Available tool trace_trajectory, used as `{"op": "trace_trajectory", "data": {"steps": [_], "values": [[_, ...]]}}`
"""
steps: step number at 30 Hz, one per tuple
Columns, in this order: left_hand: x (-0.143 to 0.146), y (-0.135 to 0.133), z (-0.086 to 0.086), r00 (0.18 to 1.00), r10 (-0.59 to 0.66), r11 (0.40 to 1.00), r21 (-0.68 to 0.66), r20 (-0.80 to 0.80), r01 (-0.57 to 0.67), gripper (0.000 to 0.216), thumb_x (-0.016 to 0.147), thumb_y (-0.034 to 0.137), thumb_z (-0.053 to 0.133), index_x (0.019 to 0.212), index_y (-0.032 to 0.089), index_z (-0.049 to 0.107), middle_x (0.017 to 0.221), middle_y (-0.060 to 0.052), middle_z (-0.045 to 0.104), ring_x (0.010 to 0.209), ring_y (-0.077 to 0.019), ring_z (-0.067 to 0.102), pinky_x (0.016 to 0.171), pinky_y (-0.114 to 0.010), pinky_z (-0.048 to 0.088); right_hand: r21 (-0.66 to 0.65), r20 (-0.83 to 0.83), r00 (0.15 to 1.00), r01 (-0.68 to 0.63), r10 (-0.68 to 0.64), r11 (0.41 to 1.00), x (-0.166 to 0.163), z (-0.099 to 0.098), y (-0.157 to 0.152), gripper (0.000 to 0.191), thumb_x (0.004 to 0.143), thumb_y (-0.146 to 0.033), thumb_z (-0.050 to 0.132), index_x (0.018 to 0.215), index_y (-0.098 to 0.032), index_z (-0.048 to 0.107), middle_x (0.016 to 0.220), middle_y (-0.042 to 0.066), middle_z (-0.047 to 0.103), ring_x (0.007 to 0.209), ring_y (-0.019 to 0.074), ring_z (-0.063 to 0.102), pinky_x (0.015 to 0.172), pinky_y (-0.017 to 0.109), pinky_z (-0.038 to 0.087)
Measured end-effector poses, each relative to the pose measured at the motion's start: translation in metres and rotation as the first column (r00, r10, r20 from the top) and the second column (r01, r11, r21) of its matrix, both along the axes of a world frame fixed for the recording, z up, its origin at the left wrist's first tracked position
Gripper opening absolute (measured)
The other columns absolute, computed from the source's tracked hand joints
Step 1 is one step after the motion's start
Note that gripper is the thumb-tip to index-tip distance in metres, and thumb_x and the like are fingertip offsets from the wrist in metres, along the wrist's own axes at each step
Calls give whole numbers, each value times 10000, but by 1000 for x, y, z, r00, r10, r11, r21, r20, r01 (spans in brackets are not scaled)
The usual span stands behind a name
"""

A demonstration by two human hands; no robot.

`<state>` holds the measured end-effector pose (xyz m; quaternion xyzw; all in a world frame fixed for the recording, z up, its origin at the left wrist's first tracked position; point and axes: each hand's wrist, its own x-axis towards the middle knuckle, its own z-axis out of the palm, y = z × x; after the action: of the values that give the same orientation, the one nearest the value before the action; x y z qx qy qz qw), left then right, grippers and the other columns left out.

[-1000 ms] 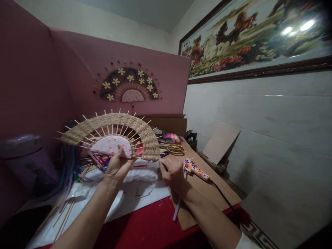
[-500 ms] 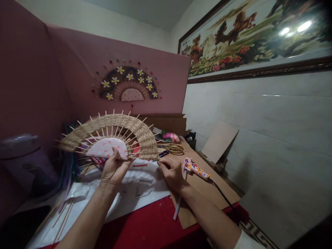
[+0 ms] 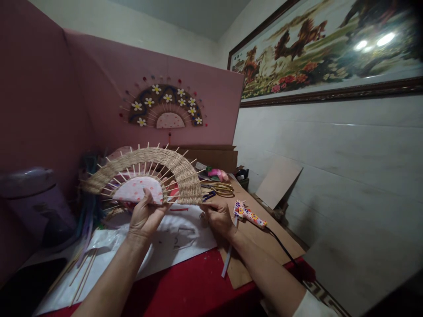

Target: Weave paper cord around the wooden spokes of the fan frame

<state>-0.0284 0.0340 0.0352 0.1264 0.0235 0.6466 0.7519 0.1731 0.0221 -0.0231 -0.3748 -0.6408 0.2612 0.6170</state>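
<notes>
A half-round fan [image 3: 150, 157] of woven twine on thin wooden sticks is held up over the table. Its small half-circle base [image 3: 139, 190] is pale pink with reddish dots. My left hand [image 3: 147, 215] grips this base from below, thumb in front and fingers behind. At the fan's lower right corner, my right hand [image 3: 218, 216] is closed in a pinch by the end stick. Whether it also has a strand of twine between the fingertips is too small to tell.
A flower-patterned glue gun [image 3: 249, 214] with a black cord lies on a brown board [image 3: 267, 244] at right. Scissors [image 3: 223, 189] are behind the right hand. Loose sticks [image 3: 82, 277] lie at left. A finished flowered fan [image 3: 167, 103] hangs on the pink panel [image 3: 221, 105].
The fan has shifted slightly right and down in view, still in my left hand. My right hand stays at its lower right corner, with the fingers slightly moved.
</notes>
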Motion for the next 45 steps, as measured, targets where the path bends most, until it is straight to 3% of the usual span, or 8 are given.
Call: {"op": "trace_trajectory", "data": {"steps": [5,9,13,18,22,30,36,45], "values": [[-2,1,-2,999,16,1000,20,-43,-15,358,850,278,460,1195,206,525,1124,-137,622,1103,-287,531,932,-550,384,99,96,983,148,-158,984,7,7,0,222,779,-313,566,672,-142,658,556,-8,575,503,97,489,477,199,381],[-3,1,-3,994,67,998,6,-83,-67,307,844,247,477,1138,221,565,1108,-112,634,1096,-288,535,923,-559,388,236,148,935,282,-321,930,10,12,-5,177,792,-284,567,695,-160,646,612,7,614,579,121,546,565,225,416],[-4,2,-2,990,104,993,-38,-99,-109,287,850,220,466,1116,218,575,1099,-109,638,1088,-286,540,919,-568,386,382,224,893,288,-390,878,14,13,-9,111,809,-240,555,744,-180,621,675,14,610,630,122,554,619,235,429],[-3,2,-1,995,47,997,-63,-87,-53,289,860,214,445,1122,193,565,1070,-126,648,1056,-277,564,913,-568,390,477,293,850,266,-437,837,17,14,-7,78,824,-176,517,812,-190,592,742,28,595,709,136,546,669,254,433],[-3,2,-2,994,29,998,-57,-109,-36,268,860,190,444,1092,176,578,987,-114,676,999,-264,595,908,-562,397,463,293,859,257,-421,848,18,15,-4,115,834,-152,484,820,-194,591,779,31,588,761,140,545,708,265,438],[-3,2,-3,984,19,992,-123,-179,-41,135,837,174,485,853,167,619,823,-55,685,885,-227,627,875,-532,438,403,269,889,246,-371,882,15,17,-4,99,826,-204,521,759,-193,593,727,18,586,697,135,546,651,250,426],[-3,2,-5,978,-32,998,-66,-207,18,167,844,218,477,902,159,622,961,-104,668,997,-271,585,881,-559,419,324,220,923,234,-314,916,12,13,-3,117,816,-224,519,748,-184,605,694,8,594,648,124,544,606,235,417],[-1,-1,-2,986,-38,988,-156,-165,12,217,829,211,504,1022,176,598,942,-98,670,946,-256,607,883,-534,432,294,204,923,261,-327,919,11,13,-1,129,834,-208,471,797,-186,593,686,7,602,630,129,552,594,232,416]]}}
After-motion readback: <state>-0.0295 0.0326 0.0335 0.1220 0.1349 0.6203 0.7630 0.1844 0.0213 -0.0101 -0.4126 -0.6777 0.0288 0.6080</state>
